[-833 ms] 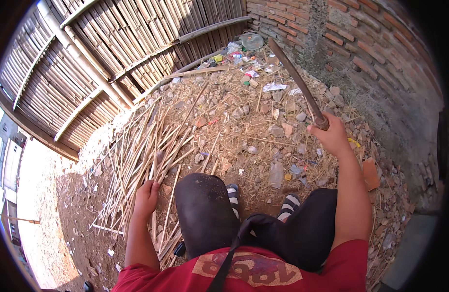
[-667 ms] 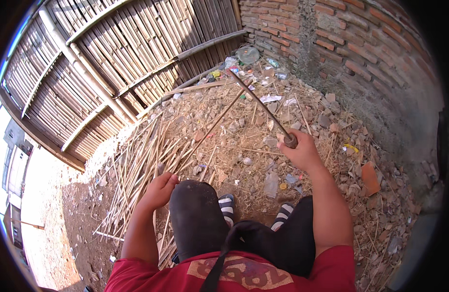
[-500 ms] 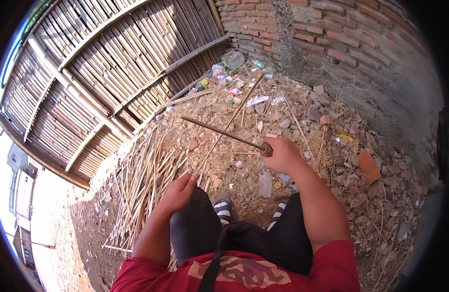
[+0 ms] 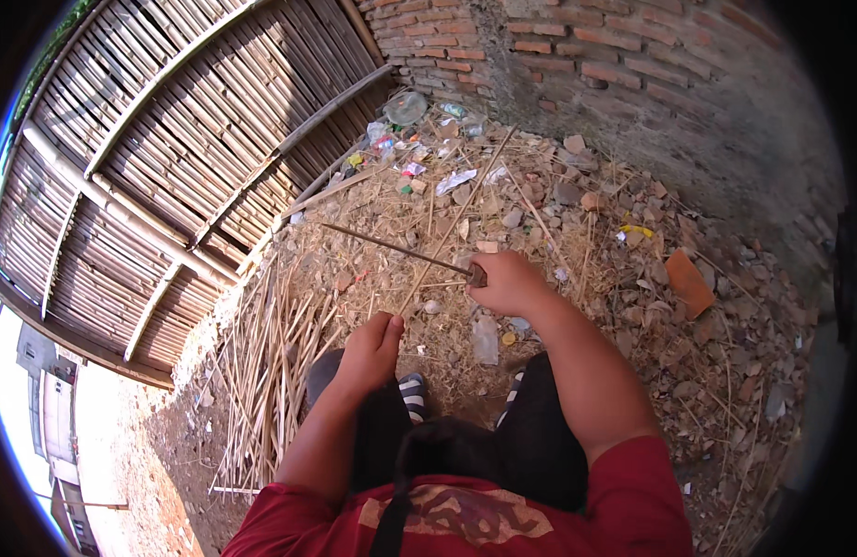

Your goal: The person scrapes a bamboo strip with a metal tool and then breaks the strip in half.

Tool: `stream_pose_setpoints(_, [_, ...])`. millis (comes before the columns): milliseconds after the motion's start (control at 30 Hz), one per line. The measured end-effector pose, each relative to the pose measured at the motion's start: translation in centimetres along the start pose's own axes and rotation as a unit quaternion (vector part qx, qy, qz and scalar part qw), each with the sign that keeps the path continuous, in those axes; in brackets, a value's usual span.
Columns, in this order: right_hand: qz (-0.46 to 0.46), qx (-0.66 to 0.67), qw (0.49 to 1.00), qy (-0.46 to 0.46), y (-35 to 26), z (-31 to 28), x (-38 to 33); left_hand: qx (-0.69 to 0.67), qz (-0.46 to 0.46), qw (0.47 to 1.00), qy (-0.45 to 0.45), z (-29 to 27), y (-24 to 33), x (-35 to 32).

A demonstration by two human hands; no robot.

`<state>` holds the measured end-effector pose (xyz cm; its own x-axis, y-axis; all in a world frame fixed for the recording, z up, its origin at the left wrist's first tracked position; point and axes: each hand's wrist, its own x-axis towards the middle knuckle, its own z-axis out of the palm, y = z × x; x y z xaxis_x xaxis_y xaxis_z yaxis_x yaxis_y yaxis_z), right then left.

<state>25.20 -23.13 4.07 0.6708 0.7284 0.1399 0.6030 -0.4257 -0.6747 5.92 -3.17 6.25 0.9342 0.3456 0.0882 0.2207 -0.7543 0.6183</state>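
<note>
My left hand is closed around the near end of a thin bamboo stick, which slants away to the far right. In my right hand is the handle of a long, narrow-bladed knife. Its dark blade points left and slightly away, crossing the stick in this view; I cannot tell whether they touch. On the ground left of my knees lies a loose pile of split bamboo sticks.
A bamboo fence stands at the left, a brick wall at the back and right. Rubble, dry straw and litter cover the ground, with a clear plastic bottle near my feet and an orange tile piece at the right.
My left hand has moved right and a little away, bringing the stick's near end closer to my right hand. The whole view has shifted slightly; the knife still points left.
</note>
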Motion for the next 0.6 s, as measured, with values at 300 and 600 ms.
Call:
stream_pose_setpoints(300, [0.05, 0.028, 0.997, -0.045, -0.1, 2.0, 2.3, -0.017, -0.013, 1.0, 0.017, -0.8, -2.9, -0.5])
stream_pose_setpoints(600, [0.096, -0.013, 0.989, -0.11, -2.7, 4.0, 4.3, -0.04, -0.042, 0.998, -0.006, -1.6, -6.6, -1.6])
